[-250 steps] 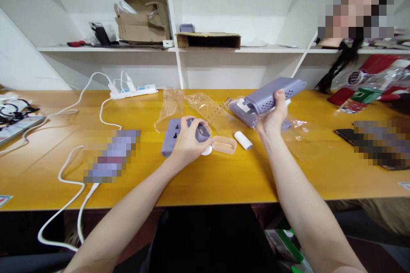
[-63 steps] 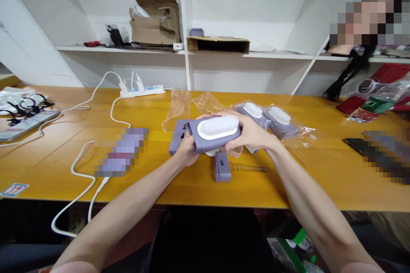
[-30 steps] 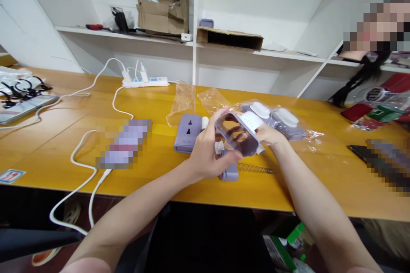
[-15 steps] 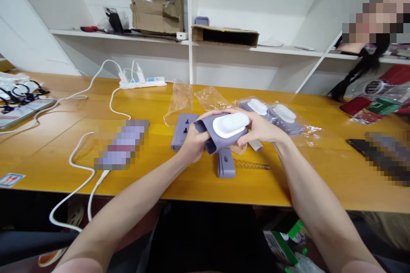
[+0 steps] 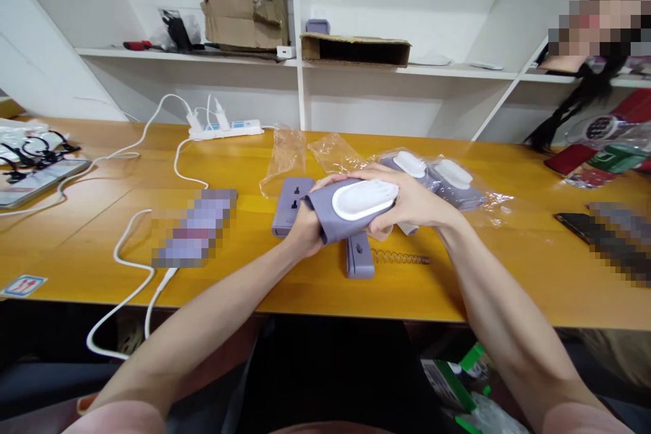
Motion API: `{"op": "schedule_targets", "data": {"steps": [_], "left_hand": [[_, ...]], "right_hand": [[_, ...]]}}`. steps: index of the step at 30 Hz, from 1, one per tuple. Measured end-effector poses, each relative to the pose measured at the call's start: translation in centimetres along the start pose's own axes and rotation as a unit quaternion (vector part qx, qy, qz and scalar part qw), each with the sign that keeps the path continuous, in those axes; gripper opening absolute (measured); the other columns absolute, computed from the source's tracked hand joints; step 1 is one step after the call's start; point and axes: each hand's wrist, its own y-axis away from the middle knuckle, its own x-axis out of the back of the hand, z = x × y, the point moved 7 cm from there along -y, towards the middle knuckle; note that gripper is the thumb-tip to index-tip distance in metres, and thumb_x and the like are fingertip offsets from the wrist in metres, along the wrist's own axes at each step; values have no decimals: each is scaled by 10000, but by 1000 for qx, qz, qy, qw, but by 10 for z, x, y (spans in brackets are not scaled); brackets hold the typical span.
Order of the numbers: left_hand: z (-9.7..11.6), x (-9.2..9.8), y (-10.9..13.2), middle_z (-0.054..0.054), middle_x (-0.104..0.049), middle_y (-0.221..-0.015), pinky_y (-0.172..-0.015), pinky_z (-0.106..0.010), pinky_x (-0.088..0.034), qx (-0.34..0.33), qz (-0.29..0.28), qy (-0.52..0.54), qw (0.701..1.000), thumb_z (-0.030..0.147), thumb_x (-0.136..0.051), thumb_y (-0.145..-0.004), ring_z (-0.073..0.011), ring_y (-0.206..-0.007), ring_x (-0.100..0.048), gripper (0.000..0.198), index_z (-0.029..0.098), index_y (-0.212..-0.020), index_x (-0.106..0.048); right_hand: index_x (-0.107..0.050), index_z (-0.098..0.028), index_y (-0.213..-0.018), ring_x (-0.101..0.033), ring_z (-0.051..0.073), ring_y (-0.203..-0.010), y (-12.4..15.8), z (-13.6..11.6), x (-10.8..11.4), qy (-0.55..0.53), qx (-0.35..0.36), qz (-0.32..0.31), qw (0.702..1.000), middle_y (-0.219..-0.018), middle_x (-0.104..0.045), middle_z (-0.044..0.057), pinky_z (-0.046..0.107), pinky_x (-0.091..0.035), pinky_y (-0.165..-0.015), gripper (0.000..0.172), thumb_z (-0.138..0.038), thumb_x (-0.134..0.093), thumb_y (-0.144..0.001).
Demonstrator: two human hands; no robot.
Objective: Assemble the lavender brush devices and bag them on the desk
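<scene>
The left hand (image 5: 305, 229) cups and the right hand (image 5: 414, 205) wraps, both closed, around a matte lavender plastic housing (image 5: 329, 215) with a smooth white oval cap (image 5: 364, 200). Two bagged lavender housings (image 5: 432, 173) lie just beyond the right hand.

This was a small workroom or assembly workshop. A long, honey-yellow wooden table (image 5: 91, 237) ran beneath white built-in shelves (image 5: 458, 69) holding torn cardboard boxes (image 5: 244, 13) and hand tools. On the table lay a white power strip (image 5: 224, 129) with trailing cables, clear plastic wrappers (image 5: 283, 159), and purple plastic parts (image 5: 287, 207).
</scene>
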Motion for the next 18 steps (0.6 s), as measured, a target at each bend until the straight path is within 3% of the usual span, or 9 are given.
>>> {"op": "schedule_targets", "data": {"steps": [3,8,11,14,18], "left_hand": [[-14,4,-1,-77,-685,-1126,-951,-413,-471,64,52,18,996,307,-588,-731,-271,-1130,-590,319,188,-1024,-632],[-8,-3,-8,-79,-703,-1107,-984,-406,-450,51,40,-15,998,245,-590,-691,-285,-1163,-574,393,173,-1073,-648],[0,0,-9,-76,-722,-1048,-997,-400,-447,61,54,-25,996,284,-575,-695,-292,-1183,-561,401,154,-1065,-656],[9,6,-8,-67,-712,-1048,-914,-411,-510,76,68,-10,995,287,-553,-700,-291,-1118,-602,445,163,-1122,-624],[21,1,-9,-66,-635,-1176,-706,-401,-574,81,-9,-8,997,443,-556,-742,-314,-981,-668,568,289,-1284,-483]], "right_hand": [[-590,-253,-1258,-551,278,-1109,-2,-2,1,39,-1,2,999,-1194,-602,76,453,-419,-972,811,-387,-870,-508],[-479,-296,-1361,-512,270,-1193,4,9,8,-18,-9,-7,1000,-1325,-552,65,444,-412,-990,801,-403,-802,-635],[-573,-281,-1261,-536,245,-1142,7,14,22,-54,-4,65,996,-1302,-555,62,400,-460,-906,575,-375,-740,-719],[-682,-213,-1023,-576,218,-1008,8,18,30,-49,-8,141,989,-1132,-615,62,359,-477,-806,360,-339,-753,-693],[-680,-167,-928,-579,186,-873,7,23,36,-18,-37,230,972,-958,-641,49,316,-470,-714,267,-320,-715,-712]]}}
